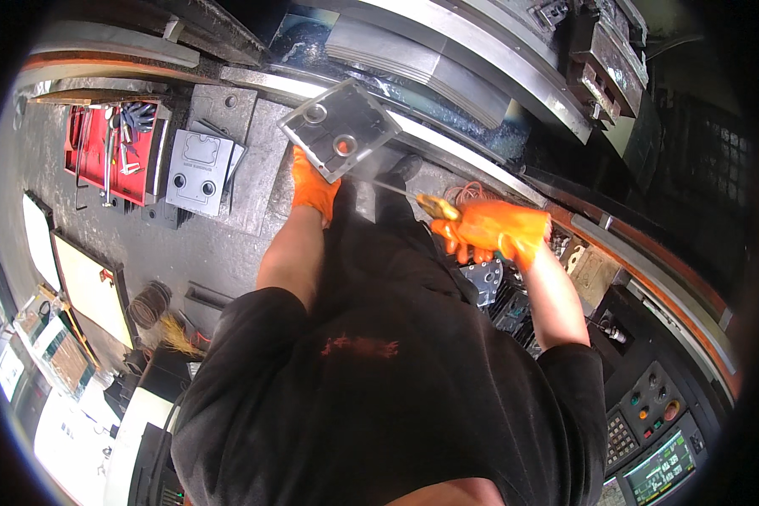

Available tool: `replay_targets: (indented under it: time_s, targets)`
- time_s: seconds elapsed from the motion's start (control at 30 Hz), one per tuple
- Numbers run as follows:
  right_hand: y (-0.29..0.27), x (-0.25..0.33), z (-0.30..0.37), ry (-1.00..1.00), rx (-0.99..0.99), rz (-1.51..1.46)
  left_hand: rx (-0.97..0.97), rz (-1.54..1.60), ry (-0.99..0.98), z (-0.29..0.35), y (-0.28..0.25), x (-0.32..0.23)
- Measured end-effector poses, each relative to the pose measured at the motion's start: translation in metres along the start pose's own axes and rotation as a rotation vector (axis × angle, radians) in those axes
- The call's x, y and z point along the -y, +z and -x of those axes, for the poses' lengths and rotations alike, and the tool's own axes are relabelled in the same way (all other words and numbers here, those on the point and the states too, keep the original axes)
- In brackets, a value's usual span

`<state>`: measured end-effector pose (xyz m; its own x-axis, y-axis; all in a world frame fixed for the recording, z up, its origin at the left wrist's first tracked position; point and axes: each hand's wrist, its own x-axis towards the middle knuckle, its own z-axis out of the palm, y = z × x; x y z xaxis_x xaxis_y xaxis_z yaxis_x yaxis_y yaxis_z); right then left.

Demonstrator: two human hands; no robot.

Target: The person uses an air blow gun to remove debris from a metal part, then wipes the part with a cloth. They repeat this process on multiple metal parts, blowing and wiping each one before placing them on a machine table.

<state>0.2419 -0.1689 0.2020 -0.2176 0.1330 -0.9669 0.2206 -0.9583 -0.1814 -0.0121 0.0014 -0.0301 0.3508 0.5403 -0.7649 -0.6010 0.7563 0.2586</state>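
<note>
In an orange glove, my left hand (314,187) grips the lower left edge of a square grey metal plate (360,123). The plate is held up and tilted, with two round holes and a recessed face. Orange shows through its lower hole. My right hand (491,229), gloved in orange too, is closed around a yellow air blow gun (438,207). Its thin metal nozzle points left toward the plate's lower right corner, apart from it as far as I can tell. A faint whitish haze hangs near the nozzle and plate.
Machined plates (199,171) lie stacked at the left beside a red tool tray (114,152) with hex keys. Ahead runs a machine's metal rail and wet bed (422,72), with a vise-like block (603,76). A control panel (656,422) stands lower right; a coiled hose (472,192) lies beyond my right hand.
</note>
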Motion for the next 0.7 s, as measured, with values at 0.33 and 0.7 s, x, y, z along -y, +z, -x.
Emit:
replay_targets:
  time_s: [0.33,0.7]
  targets:
    - [-0.017,0.125,-0.024,-0.115,-0.331,0.135,0.007,0.006,-0.009,0.006,0.011,0.001]
    - [-0.014,0.075,0.050,0.155,-0.405,0.213,-0.010,0.079,0.034,0.002,-0.001,0.011]
